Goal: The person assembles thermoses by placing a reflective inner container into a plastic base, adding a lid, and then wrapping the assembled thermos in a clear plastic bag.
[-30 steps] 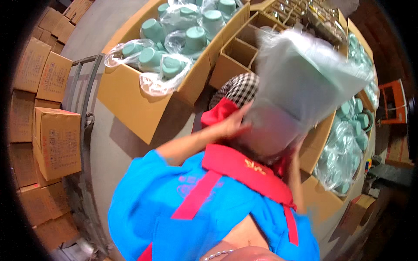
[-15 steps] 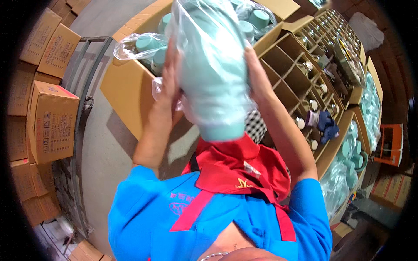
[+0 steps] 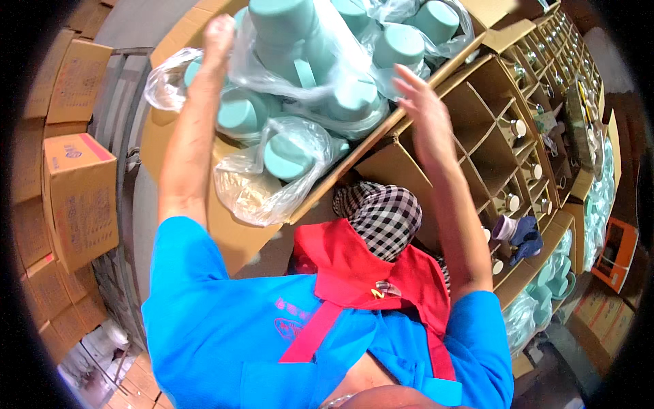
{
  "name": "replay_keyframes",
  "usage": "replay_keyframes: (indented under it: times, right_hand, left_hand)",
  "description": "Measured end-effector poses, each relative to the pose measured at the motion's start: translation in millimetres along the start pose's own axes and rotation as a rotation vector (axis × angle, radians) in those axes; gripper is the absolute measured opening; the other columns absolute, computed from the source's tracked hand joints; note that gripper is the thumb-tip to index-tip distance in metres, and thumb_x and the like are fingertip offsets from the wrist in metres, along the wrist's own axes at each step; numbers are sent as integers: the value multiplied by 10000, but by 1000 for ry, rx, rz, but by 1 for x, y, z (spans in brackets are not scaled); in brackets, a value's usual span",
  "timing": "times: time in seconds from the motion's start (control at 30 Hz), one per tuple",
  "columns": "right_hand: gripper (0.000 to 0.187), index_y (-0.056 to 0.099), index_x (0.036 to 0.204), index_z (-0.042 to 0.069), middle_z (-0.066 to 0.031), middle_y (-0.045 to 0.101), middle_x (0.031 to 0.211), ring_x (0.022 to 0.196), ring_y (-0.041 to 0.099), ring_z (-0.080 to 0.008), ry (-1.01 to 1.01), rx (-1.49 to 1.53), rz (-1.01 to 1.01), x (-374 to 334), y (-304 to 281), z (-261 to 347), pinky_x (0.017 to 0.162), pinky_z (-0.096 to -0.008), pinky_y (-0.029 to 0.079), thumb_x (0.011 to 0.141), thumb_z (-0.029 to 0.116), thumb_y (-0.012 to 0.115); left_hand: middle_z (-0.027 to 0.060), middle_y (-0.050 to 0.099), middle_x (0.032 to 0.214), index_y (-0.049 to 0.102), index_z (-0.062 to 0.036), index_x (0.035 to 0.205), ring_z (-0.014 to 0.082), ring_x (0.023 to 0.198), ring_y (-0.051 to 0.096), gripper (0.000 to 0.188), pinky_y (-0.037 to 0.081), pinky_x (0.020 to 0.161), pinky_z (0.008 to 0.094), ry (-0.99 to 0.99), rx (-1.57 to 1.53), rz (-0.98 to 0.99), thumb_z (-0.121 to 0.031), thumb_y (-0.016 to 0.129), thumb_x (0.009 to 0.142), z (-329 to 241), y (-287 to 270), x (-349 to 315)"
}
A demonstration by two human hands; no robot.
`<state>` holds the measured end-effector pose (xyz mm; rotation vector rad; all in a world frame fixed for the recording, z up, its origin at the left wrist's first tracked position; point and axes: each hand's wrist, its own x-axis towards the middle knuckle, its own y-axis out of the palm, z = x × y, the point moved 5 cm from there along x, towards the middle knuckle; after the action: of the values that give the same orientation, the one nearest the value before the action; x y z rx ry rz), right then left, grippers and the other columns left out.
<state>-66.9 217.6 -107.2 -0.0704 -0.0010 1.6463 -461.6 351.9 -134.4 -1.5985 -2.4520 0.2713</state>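
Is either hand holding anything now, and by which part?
The right hand is open and holds nothing. The left hand is near the bagged teal container; whether it grips anything cannot be told.

Brown cartons left, orange frame right

Round, smooth-sided cups in pale teal green fill the open tan cardboard carton. Clear, colourless plastic bags wrap them, showing whitish glints; at the carton's near corner tan shows through the film. Beyond its right edge, a brown cardboard divider grid surrounds small round cream-white caps. A bundled navy-blue cloth has a pale lilac end. Black-and-white checked fabric meets a red cloth apron with a yellow mark; the short-sleeved shirt is bright blue, printed purple.
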Motion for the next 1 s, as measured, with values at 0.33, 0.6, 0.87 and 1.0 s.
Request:
replay_keyframes:
  times: [0.33,0.6,0.87,1.0]
  right_hand:
    - [364,623,1231,55,-167,595,1299,1266,532,-304,51,-633,-80,-187,-146,-18,1092,-404,375,880,150,636]
    - [250,675,874,15,-126,675,867,790,659,-244,219,-881,-941,-328,-369,-62,751,-362,516,861,263,703]
    - [244,654,995,10,-141,650,957,854,648,-271,186,-613,-931,-369,-352,-57,798,-359,521,845,193,713]
    - [441,603,1170,12,-161,648,1075,1000,651,-283,76,-667,-805,-385,-323,-20,892,-368,515,811,224,749]
  left_hand:
    - [109,543,1381,620,-160,1274,334,1269,503,416,387,1075,434,791,787,508,-216,683,867,-9,141,-90]
    - [78,688,1048,675,-36,1134,128,970,630,219,503,855,266,512,59,1140,-93,570,951,-131,287,-313]
    - [162,529,1212,490,-158,1352,334,1036,608,531,526,837,437,1054,519,1298,-211,686,861,-133,464,-495]
    - [96,628,1057,682,-129,994,306,1021,597,191,510,763,425,1249,390,1177,-246,655,846,-142,507,-544]
